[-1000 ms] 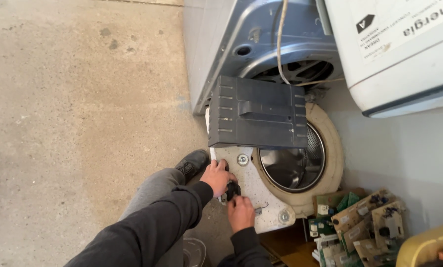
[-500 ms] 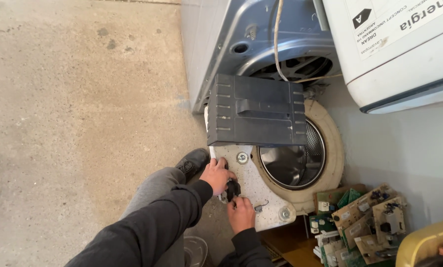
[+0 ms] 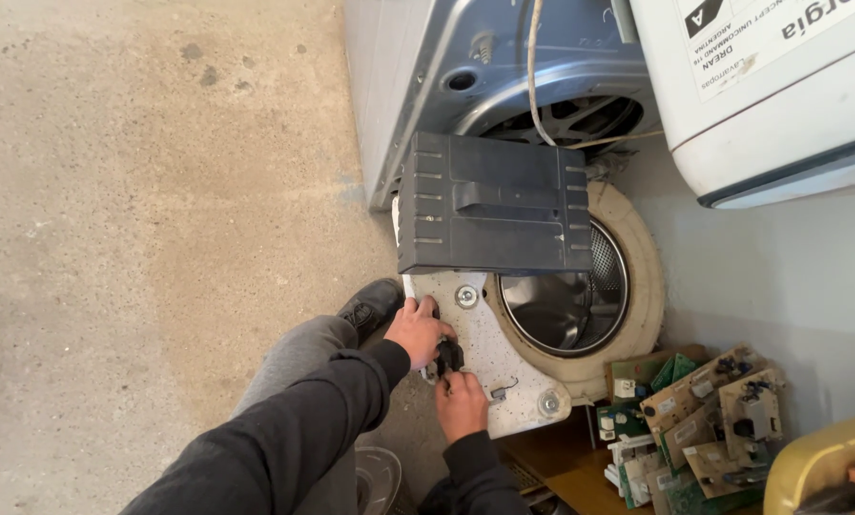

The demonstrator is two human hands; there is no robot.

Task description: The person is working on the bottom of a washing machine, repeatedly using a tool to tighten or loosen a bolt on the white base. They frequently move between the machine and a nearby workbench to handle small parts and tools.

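hands first: our left hand (image 3: 418, 329) and right hand (image 3: 463, 402) are both pinched shut on a small black part (image 3: 446, 357) sitting against the edge of the pale tub front (image 3: 489, 367), just below the dark grey block (image 3: 491, 203) that lies across the top of the drum opening (image 3: 563, 296). left fingers curl over the part from above, right ones come at it from below, so it's clamped between both. what could go wrong, in our view: if the part sticks and then lets go all at once, our knuckles could slam into the bolt (image 3: 465, 296) or the tub edge, and the grey block looks only resting there, so a hard jerk might tip it onto our hands. the little wire clip (image 3: 502, 387) nearby could snag a finger too. hard to make out: what the black part actually is, since our fingers cover most of it. the circuit boards (image 3: 704, 410) at lower right are a jumble, and the yellow thing (image 3: 818, 467) in the corner is cut off.
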